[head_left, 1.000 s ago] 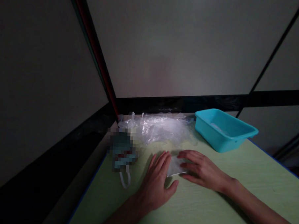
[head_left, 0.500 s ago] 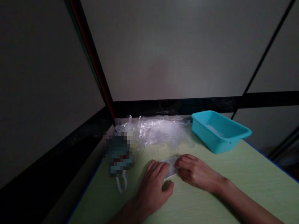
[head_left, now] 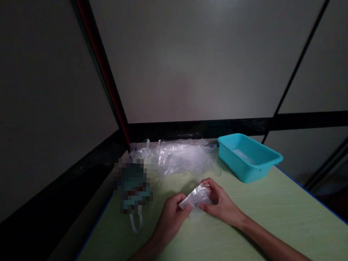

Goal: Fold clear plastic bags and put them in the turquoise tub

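Between my hands is a small folded clear plastic bag (head_left: 198, 197), tilted up with its near edge towards me. My left hand (head_left: 173, 215) pinches its left end, thumb in front and fingers behind. At the other end, my right hand (head_left: 218, 201) grips the bag between thumb and fingers, the fingertips partly behind the plastic. Beyond them, a loose heap of clear plastic bags (head_left: 184, 158) lies along the back of the table.
A turquoise plastic basin (head_left: 247, 164) stands at the back right, with a flat pale piece of plastic inside. On the left lies a pixelated item with a white strap (head_left: 136, 221). Wall panels (head_left: 194, 62) rise behind the light green table (head_left: 244, 245).
Both hands flattened the plastic against the table earlier; now they hold it raised and tilted between thumbs and fingers. The view has shifted slightly.
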